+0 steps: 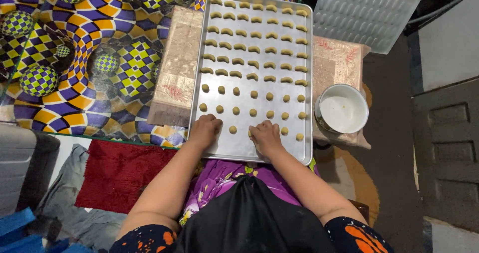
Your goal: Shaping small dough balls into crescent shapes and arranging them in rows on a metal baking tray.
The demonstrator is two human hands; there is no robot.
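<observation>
A long metal baking tray (pixel 299 153) lies in front of me on a low table. Its far half holds rows of crescent-shaped dough pieces (pixel 239 47); nearer rows hold small round dough balls (pixel 236 111). My left hand (pixel 204 129) rests palm down on the tray's near left part, fingers curled over a dough piece. My right hand (pixel 266 136) presses down on the tray's near middle, fingers bent over another piece. Whether either hand grips dough is hidden by the fingers.
A white bowl (pixel 342 109) stands to the right of the tray on a patterned cloth (pixel 339 63). A second metal sheet (pixel 369 13) lies at the far right. A bright checkered floor covering (pixel 90 53) spreads to the left, a red mat (pixel 119 173) near my left arm.
</observation>
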